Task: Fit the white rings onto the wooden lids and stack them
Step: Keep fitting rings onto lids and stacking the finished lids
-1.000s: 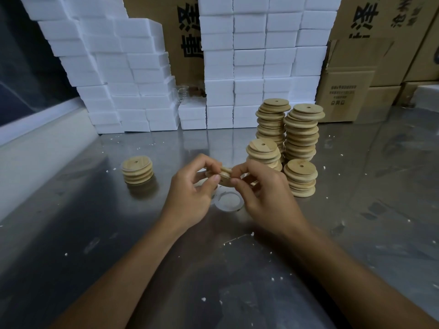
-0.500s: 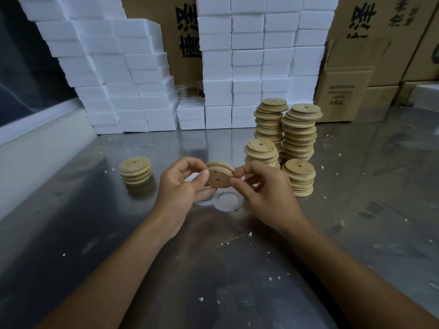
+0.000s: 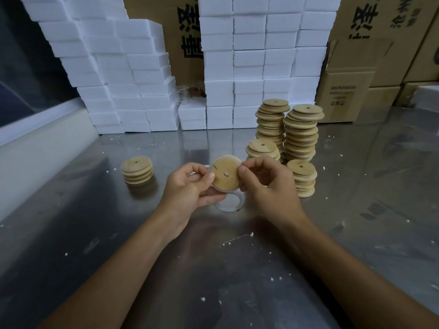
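Starting at your left, a short finished stack (image 3: 137, 170) sits alone on the steel surface (image 3: 71, 210). Your left hand (image 3: 190, 186) pinches the wooden lid (image 3: 225, 174) by its near edge, and your right hand (image 3: 268, 184) pinches the opposite edge, holding it tilted above a loose white ring (image 3: 230, 202). A ring (image 3: 219, 189) seems partly seated round the lid's rim. Next, likely press it fully home, then carry the lid to that stack; bare lids (image 3: 300, 131) wait at right.
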`<state>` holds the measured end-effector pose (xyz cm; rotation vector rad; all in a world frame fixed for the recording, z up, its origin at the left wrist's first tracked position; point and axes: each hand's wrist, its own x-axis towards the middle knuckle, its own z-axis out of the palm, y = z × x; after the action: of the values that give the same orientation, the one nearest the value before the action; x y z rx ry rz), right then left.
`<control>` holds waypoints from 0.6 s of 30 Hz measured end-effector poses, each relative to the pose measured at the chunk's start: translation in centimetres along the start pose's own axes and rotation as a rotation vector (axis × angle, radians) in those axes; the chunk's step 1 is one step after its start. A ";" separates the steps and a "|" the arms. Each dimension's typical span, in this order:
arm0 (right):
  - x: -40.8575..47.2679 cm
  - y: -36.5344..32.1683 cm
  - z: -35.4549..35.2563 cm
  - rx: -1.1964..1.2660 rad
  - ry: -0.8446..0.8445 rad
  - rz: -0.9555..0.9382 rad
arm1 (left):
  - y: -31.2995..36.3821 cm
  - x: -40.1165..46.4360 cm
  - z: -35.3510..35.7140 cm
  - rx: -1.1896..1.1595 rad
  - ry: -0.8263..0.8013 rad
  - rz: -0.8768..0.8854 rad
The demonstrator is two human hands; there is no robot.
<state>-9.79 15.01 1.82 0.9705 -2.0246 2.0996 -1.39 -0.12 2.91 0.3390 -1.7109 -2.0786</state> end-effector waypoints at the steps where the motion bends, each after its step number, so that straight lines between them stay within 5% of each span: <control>1: -0.1 -0.1 0.0 0.022 -0.026 0.020 | 0.0 0.0 0.0 -0.050 0.012 -0.013; 5: -0.5 -0.2 0.7 0.149 -0.128 0.172 | 0.0 0.2 -0.4 -0.079 0.048 0.006; 11: -0.4 -0.5 0.5 0.271 -0.043 0.288 | -0.7 -0.2 -0.1 0.343 -0.038 0.250; 18: -0.4 -0.8 0.7 0.390 -0.054 0.434 | -0.8 -0.3 -0.4 0.544 -0.021 0.416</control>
<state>-8.77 14.63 2.28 0.6693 -2.0394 2.7994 -1.10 -0.23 2.05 0.1005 -2.1281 -1.3145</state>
